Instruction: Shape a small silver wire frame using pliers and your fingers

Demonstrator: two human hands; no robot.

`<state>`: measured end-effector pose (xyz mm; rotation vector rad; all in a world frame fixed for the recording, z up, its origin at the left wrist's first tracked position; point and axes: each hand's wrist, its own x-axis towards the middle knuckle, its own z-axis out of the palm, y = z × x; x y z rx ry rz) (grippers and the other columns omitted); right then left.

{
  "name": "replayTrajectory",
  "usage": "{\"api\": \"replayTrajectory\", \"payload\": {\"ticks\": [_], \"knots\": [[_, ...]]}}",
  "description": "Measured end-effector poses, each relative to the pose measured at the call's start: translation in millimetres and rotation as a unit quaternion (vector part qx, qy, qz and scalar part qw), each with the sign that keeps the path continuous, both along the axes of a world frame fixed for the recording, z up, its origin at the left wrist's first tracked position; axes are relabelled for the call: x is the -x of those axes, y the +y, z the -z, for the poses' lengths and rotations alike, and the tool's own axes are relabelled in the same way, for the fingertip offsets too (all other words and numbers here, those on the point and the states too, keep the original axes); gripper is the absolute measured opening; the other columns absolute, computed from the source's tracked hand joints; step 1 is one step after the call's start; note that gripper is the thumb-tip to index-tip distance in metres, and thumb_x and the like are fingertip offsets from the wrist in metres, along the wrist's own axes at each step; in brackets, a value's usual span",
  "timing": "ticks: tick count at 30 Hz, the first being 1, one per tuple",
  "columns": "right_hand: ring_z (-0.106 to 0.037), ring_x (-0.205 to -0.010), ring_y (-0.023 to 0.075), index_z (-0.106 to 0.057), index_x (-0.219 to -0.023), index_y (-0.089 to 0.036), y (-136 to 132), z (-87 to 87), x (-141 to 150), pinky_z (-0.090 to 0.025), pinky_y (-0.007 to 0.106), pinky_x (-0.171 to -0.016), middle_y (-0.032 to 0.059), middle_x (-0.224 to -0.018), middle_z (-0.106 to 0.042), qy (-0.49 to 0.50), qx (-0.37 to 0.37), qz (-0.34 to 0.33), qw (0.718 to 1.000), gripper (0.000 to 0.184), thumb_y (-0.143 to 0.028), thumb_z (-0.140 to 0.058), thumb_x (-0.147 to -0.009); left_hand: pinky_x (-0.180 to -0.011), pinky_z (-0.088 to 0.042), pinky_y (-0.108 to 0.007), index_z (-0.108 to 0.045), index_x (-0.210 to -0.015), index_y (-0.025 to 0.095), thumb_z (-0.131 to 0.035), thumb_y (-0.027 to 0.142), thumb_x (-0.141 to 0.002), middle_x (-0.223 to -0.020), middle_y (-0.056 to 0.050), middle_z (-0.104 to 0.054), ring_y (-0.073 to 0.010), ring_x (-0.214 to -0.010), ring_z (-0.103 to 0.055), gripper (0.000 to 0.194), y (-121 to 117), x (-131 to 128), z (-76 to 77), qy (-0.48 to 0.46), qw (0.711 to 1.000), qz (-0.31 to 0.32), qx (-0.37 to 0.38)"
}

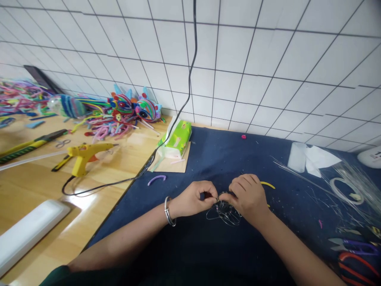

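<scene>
My left hand (195, 197) and my right hand (248, 196) meet over the dark blue cloth (214, 159), fingers pinched together. Between them and just below hangs a small tangle of thin wire (224, 212) shaped into loops. Both hands pinch the top of this wire piece. A silver bangle (168, 211) sits on my left wrist. A yellow pipe-cleaner piece (268, 184) lies just beyond my right hand, and a purple curved piece (156, 179) lies left of my left hand.
A yellow glue gun (83, 155) with black cord rests on the wooden table at left, near pliers (29, 146) and a heap of colourful pipe cleaners (119, 113). A green tissue pack (177, 141) lies ahead. Scissors (355, 246), red-handled pliers and clear wire coils (345, 188) lie right.
</scene>
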<state>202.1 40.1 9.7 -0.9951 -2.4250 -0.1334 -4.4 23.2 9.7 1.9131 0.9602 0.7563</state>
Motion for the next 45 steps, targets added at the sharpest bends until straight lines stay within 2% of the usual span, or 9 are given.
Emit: {"api": "replayTrajectory", "payload": {"ticks": [6, 11, 20, 28, 33, 36, 39, 42, 45], "knots": [[-0.047, -0.07, 0.0155, -0.048, -0.067, -0.018, 4.6, 7.4, -0.5, -0.032, 0.032, -0.071, 0.0012, -0.067, -0.054, 0.034, 0.031, -0.005, 0.999, 0.031, -0.045, -0.058, -0.078, -0.062, -0.043, -0.022, -0.054, -0.073, 0.012, -0.049, 0.006, -0.072, -0.072, -0.002, -0.056, -0.0104, -0.065, -0.052, 0.008, -2.8, -3.4, 1.2, -0.025, 1.0, -0.002, 0.005], [-0.048, -0.07, 0.0157, -0.05, -0.067, -0.018, 4.2, 10.5, 2.0, -0.033, 0.032, -0.071, 0.0012, -0.067, -0.055, 0.061, 0.064, -0.003, 0.996, 0.026, -0.04, -0.059, -0.078, -0.061, -0.042, -0.022, -0.053, -0.072, 0.013, -0.048, 0.008, -0.073, -0.071, -0.002, -0.055, -0.0101, -0.063, -0.051, 0.007, -4.2, -5.4, -0.6, -0.026, 0.999, -0.034, -0.008], [-0.051, -0.071, 0.0142, -0.057, -0.074, -0.019, -2.8, -12.2, 12.9, -0.037, 0.031, -0.073, 0.0011, -0.072, -0.058, 0.136, 0.177, -0.001, 0.975, 0.011, -0.024, -0.053, -0.083, -0.06, -0.038, -0.022, -0.05, -0.071, 0.014, -0.048, 0.007, -0.072, -0.067, 0.001, -0.051, -0.0095, -0.062, -0.048, 0.009, -2.6, -7.1, 1.6, 0.018, 0.992, -0.113, -0.061], [-0.05, -0.072, 0.0151, -0.058, -0.076, -0.018, -17.9, -11.6, 22.9, -0.036, 0.032, -0.07, 0.0023, -0.073, -0.058, 0.115, 0.14, 0.005, 0.983, 0.011, -0.018, -0.049, -0.082, -0.059, -0.036, -0.022, -0.049, -0.07, 0.015, -0.046, 0.007, -0.074, -0.067, 0.001, -0.05, -0.0095, -0.061, -0.046, 0.009, -7.5, -10.2, 4.0, 0.05, 0.984, -0.127, -0.118], [-0.047, -0.069, 0.0146, -0.053, -0.068, -0.017, -19.3, -7.5, 24.0, -0.035, 0.031, -0.067, 0.0015, -0.067, -0.054, 0.12, 0.155, 0.027, 0.98, 0.011, -0.012, -0.049, -0.077, -0.06, -0.036, -0.023, -0.051, -0.072, 0.015, -0.046, 0.006, -0.074, -0.068, 0.0, -0.051, -0.0101, -0.063, -0.046, 0.01, -8.4, -14.0, 5.5, 0.046, 0.985, -0.118, -0.12], [-0.046, -0.067, 0.0142, -0.05, -0.064, -0.017, -19.0, -8.1, 25.5, -0.035, 0.03, -0.066, 0.0007, -0.065, -0.052, 0.15, 0.162, 0.025, 0.975, 0.012, -0.009, -0.048, -0.073, -0.059, -0.035, -0.023, -0.051, -0.071, 0.014, -0.048, 0.008, -0.075, -0.068, 0.001, -0.05, -0.0096, -0.062, -0.044, 0.009, -9.2, -15.6, 2.6, 0.008, 0.991, -0.121, -0.051], [-0.046, -0.065, 0.0138, -0.049, -0.062, -0.018, -18.9, -12.9, 27.5, -0.036, 0.03, -0.065, 0.0001, -0.062, -0.05, 0.187, 0.175, 0.018, 0.967, 0.013, -0.009, -0.047, -0.072, -0.056, -0.033, -0.021, -0.051, -0.071, 0.014, -0.05, 0.014, -0.078, -0.065, 0.002, -0.047, -0.0081, -0.058, -0.04, 0.007, -9.2, -15.8, -0.9, -0.077, 0.986, -0.114, 0.095], [-0.046, -0.064, 0.0139, -0.05, -0.063, -0.018, -19.1, -18.4, 28.7, -0.038, 0.03, -0.064, 0.0003, -0.062, -0.05, 0.213, 0.184, 0.012, 0.96, 0.013, -0.01, -0.046, -0.073, -0.051, -0.029, -0.019, -0.051, -0.073, 0.012, -0.054, 0.023, -0.079, -0.062, 0.003, -0.042, -0.0063, -0.054, -0.034, 0.012, -8.7, -16.1, -1.4, -0.188, 0.951, -0.098, 0.225], [-0.047, -0.065, 0.0145, -0.051, -0.065, -0.019, -19.7, -19.9, 28.4, -0.039, 0.031, -0.064, 0.0008, -0.063, -0.05, 0.221, 0.182, 0.012, 0.958, 0.013, -0.011, -0.046, -0.074, -0.05, -0.027, -0.019, -0.051, -0.073, 0.012, -0.057, 0.026, -0.078, -0.058, 0.005, -0.039, -0.0054, -0.051, -0.032, 0.016, -8.2, -17.2, 0.9, -0.269, 0.908, -0.089, 0.309]]}}
